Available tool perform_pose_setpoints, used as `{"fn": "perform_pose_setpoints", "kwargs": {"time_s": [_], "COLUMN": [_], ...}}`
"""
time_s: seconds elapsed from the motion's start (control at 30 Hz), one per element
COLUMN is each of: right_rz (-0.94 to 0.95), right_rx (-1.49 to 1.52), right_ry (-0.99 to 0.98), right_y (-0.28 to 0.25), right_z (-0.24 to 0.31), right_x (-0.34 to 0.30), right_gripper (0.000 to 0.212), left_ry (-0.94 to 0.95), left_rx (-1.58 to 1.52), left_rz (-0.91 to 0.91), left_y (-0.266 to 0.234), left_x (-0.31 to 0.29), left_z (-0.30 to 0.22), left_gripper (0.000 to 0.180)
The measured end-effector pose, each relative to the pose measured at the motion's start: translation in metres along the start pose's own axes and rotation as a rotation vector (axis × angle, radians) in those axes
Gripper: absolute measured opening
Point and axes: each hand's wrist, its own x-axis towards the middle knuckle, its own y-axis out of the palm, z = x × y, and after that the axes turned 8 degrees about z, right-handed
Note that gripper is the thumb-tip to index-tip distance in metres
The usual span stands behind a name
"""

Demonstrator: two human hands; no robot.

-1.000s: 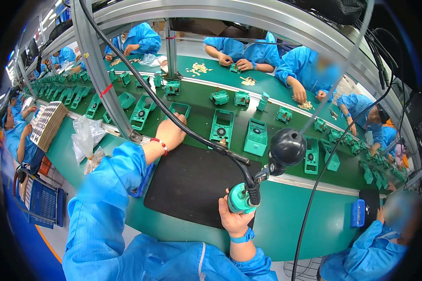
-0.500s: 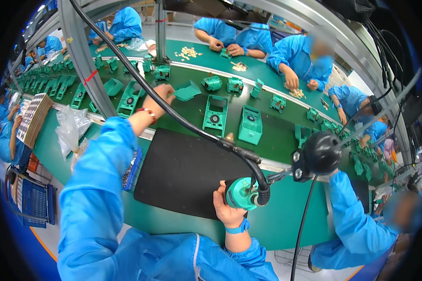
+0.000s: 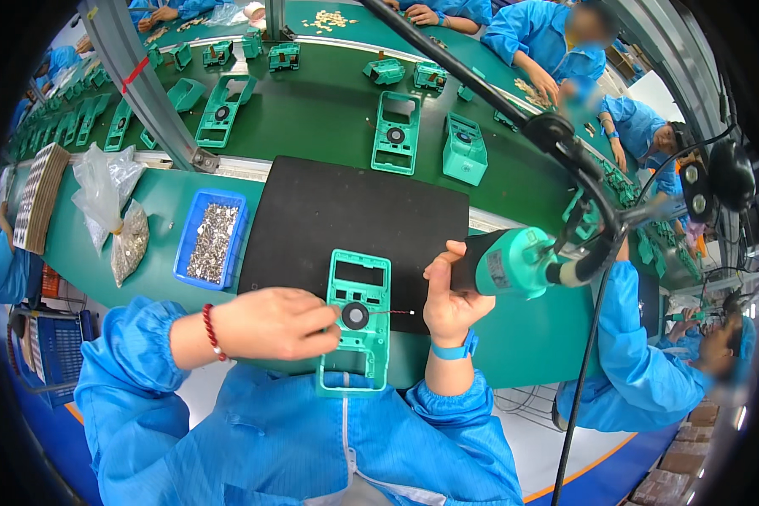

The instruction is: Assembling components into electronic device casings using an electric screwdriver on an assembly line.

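Note:
A green plastic housing point(image 3: 358, 325) lies on the near edge of the black mat point(image 3: 354, 215), overhanging toward me. My left hand point(image 3: 274, 322) rests at its left side, fingertips on a small round black part point(image 3: 355, 315) seated in the housing. My right hand point(image 3: 451, 295) grips the handle of a green electric screwdriver point(image 3: 510, 263) that hangs on a black cable, held just right of the housing, with its tip hidden behind the hand.
A blue tray of small silver screws point(image 3: 211, 240) sits left of the mat, with plastic bags point(image 3: 114, 211) beside it. More green housings point(image 3: 396, 131) ride the conveyor belt point(image 3: 312, 101) beyond. Other workers in blue sit across and to my right.
My left hand has come back from the conveyor and a green housing now lies on the mat's near edge. The screwdriver in my right hand has moved right and tilted sideways.

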Motion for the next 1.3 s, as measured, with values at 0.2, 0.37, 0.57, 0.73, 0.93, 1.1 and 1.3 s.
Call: {"fn": "perform_pose_setpoints", "kwargs": {"time_s": [0.2,0.37,0.57,0.73,0.93,1.1,1.3], "right_rz": [0.022,0.079,0.17,0.193,0.282,0.383,0.4], "right_rx": [0.047,0.05,0.059,0.164,0.44,0.532,0.514], "right_ry": [0.048,0.066,0.046,0.123,0.358,0.229,0.26], "right_y": [0.004,0.007,0.005,0.005,0.0,0.003,0.012], "right_z": [0.015,0.029,0.038,0.064,0.101,0.104,0.116], "right_x": [0.003,0.002,-0.002,0.009,0.016,0.021,0.023], "right_gripper": [0.022,0.024,0.034,0.057,0.076,0.077,0.062], "left_ry": [-0.063,-0.173,-0.219,-0.308,-1.006,-1.108,-1.02], "left_rx": [0.059,0.112,0.132,0.047,0.314,0.234,0.14], "left_rz": [-0.001,0.056,0.114,-0.024,-0.1,0.279,0.189], "left_y": [0.029,0.038,0.043,0.028,-0.01,-0.026,-0.006], "left_x": [-0.005,-0.01,-0.021,-0.019,-0.071,-0.112,-0.12], "left_z": [-0.007,-0.013,-0.018,-0.028,0.024,0.039,0.034], "left_gripper": [0.022,0.031,0.037,0.038,0.024,0.019,0.006]}}
